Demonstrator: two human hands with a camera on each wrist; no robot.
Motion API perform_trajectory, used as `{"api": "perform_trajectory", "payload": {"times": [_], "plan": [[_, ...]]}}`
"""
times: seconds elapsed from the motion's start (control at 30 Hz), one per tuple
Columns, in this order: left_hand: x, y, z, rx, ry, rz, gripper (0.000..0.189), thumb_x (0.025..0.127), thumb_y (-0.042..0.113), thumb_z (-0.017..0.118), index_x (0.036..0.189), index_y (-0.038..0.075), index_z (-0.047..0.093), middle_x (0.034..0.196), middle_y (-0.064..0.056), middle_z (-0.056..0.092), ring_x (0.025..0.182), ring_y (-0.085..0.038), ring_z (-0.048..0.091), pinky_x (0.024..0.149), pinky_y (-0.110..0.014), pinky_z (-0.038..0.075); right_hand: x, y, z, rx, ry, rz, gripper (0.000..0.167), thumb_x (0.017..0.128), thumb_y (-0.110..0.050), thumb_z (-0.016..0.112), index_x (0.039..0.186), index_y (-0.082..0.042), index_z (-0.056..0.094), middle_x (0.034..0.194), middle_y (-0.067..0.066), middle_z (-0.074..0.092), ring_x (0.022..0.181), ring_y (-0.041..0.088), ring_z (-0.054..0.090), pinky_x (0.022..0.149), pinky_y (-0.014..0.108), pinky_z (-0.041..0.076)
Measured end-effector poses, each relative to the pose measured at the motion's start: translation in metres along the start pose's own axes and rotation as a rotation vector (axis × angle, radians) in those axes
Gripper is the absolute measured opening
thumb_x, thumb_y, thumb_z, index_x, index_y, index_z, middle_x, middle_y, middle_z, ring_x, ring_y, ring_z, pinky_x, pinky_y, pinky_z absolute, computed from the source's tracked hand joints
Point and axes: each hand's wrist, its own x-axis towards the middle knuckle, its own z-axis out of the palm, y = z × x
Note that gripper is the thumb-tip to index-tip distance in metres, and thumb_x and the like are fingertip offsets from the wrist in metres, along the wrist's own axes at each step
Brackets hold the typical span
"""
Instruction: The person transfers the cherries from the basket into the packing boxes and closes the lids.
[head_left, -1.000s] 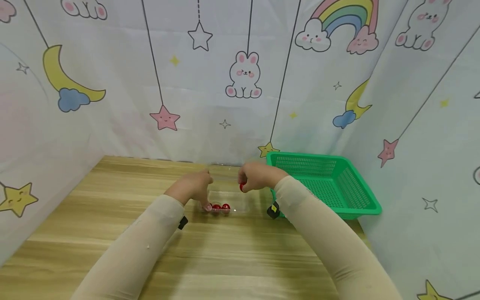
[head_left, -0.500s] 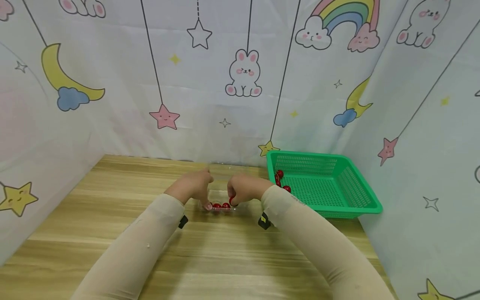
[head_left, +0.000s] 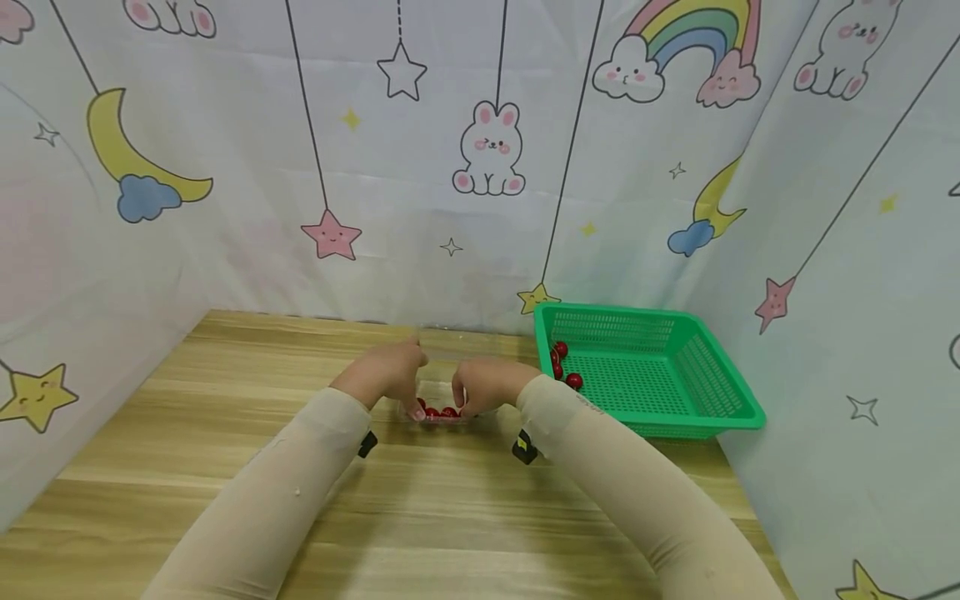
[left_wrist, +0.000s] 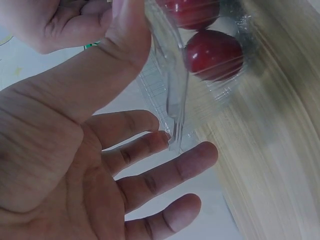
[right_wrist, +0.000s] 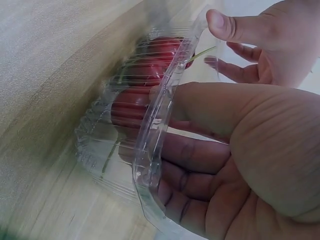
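On the table sits a clear plastic box [head_left: 442, 419], its lid raised at the back, with several red cherries [head_left: 432, 413] along its front. My left hand [head_left: 385, 373] is at the box's left end; its thumb touches the rim, and its other fingers are spread and nearly straight in the left wrist view. My right hand [head_left: 491, 385] reaches into the box, thumb and fingers about a cherry [right_wrist: 129, 107], partly hidden behind the ribbed plastic. A thin green stem shows beside the farther cherries in the right wrist view.
A green slotted basket [head_left: 720, 375] stands at the right, against the patterned curtain. Several cherries [head_left: 573, 381] lie at its left end. The curtain [head_left: 262, 250] closes off the back and both sides of the wooden table [head_left: 465, 508].
My right hand has moved left and down from beside the basket, bringing a cherry into the clear box. My left hand has stayed at the box's left end.
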Motion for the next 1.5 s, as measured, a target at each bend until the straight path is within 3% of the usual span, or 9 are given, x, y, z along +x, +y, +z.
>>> {"api": "perform_trajectory", "payload": {"times": [0.23, 0.37, 0.5, 0.7, 0.83, 1.07, 1.13, 1.33, 1.5], "plan": [[-0.002, 0.001, 0.001, -0.005, 0.001, 0.005, 0.105, 0.08, 0.04, 0.107, 0.166, 0.005, 0.058, 0.187, -0.023, 0.028, 0.157, -0.047, 0.055, 0.125, -0.061, 0.053, -0.007, 0.001, -0.003, 0.04, -0.017, 0.015, 0.021, 0.108, -0.021, 0.08, 0.125, -0.011, 0.084, 0.126, 0.005, 0.083, 0.114, 0.02, 0.078, 0.101, 0.041, 0.066], [-0.004, 0.001, 0.001, -0.008, -0.004, -0.002, 0.106, 0.08, 0.039, 0.106, 0.167, 0.006, 0.057, 0.188, -0.022, 0.026, 0.161, -0.049, 0.05, 0.127, -0.063, 0.051, -0.019, 0.001, -0.017, 0.085, -0.016, 0.017, 0.032, 0.111, -0.024, 0.076, 0.138, -0.007, 0.079, 0.137, 0.01, 0.08, 0.129, 0.028, 0.076, 0.111, 0.047, 0.064], [-0.006, 0.0, 0.001, -0.014, -0.007, -0.008, 0.106, 0.08, 0.038, 0.106, 0.168, 0.006, 0.056, 0.189, -0.022, 0.024, 0.163, -0.05, 0.046, 0.129, -0.065, 0.048, -0.036, 0.008, -0.035, 0.146, -0.004, 0.04, 0.032, 0.112, -0.027, 0.075, 0.14, -0.012, 0.078, 0.14, 0.008, 0.08, 0.13, 0.027, 0.076, 0.111, 0.048, 0.064], [-0.004, -0.002, 0.001, -0.016, 0.014, 0.0, 0.106, 0.081, 0.038, 0.106, 0.169, 0.006, 0.055, 0.189, -0.022, 0.023, 0.164, -0.051, 0.044, 0.131, -0.066, 0.046, -0.065, 0.041, -0.06, 0.32, 0.038, 0.092, 0.032, 0.115, -0.028, 0.07, 0.144, -0.015, 0.074, 0.142, 0.007, 0.079, 0.12, 0.022, 0.079, 0.106, 0.048, 0.067], [-0.003, -0.003, 0.001, -0.016, 0.015, 0.009, 0.106, 0.08, 0.038, 0.106, 0.168, 0.005, 0.056, 0.187, -0.023, 0.027, 0.162, -0.051, 0.048, 0.129, -0.065, 0.048, -0.08, 0.068, -0.07, 0.387, 0.089, 0.124, 0.033, 0.116, -0.028, 0.069, 0.145, -0.014, 0.073, 0.142, 0.01, 0.079, 0.119, 0.024, 0.079, 0.096, 0.042, 0.069], [0.0, -0.003, 0.003, -0.035, -0.001, -0.004, 0.108, 0.08, 0.038, 0.106, 0.169, 0.006, 0.054, 0.189, -0.02, 0.023, 0.164, -0.05, 0.045, 0.131, -0.065, 0.046, -0.089, 0.111, -0.071, 0.436, 0.143, 0.22, 0.035, 0.116, -0.025, 0.069, 0.145, -0.006, 0.072, 0.123, 0.015, 0.083, 0.099, 0.024, 0.077, 0.084, 0.036, 0.063], [0.001, -0.002, 0.003, -0.033, -0.007, -0.011, 0.108, 0.08, 0.039, 0.106, 0.169, 0.007, 0.054, 0.19, -0.02, 0.021, 0.165, -0.05, 0.044, 0.131, -0.066, 0.046, -0.089, 0.12, -0.071, 0.455, 0.167, 0.252, 0.035, 0.115, -0.024, 0.07, 0.144, -0.005, 0.073, 0.124, 0.014, 0.082, 0.099, 0.022, 0.077, 0.086, 0.038, 0.065], [0.0, -0.001, 0.002, -0.037, -0.006, -0.013, 0.108, 0.08, 0.038, 0.106, 0.169, 0.008, 0.054, 0.19, -0.019, 0.021, 0.165, -0.051, 0.043, 0.131, -0.066, 0.046, -0.091, 0.143, -0.065, 0.509, 0.262, 0.309, 0.032, 0.115, -0.02, 0.064, 0.136, 0.001, 0.076, 0.128, 0.021, 0.08, 0.117, 0.04, 0.076, 0.095, 0.05, 0.068], [-0.002, 0.0, 0.002, -0.033, 0.002, -0.008, 0.106, 0.081, 0.037, 0.105, 0.169, 0.008, 0.055, 0.19, -0.019, 0.021, 0.166, -0.051, 0.042, 0.131, -0.066, 0.046, -0.092, 0.161, -0.059, 0.439, 0.205, 0.349, 0.036, 0.115, -0.02, 0.064, 0.14, 0.004, 0.076, 0.134, 0.026, 0.079, 0.122, 0.043, 0.077, 0.101, 0.056, 0.069]]}}
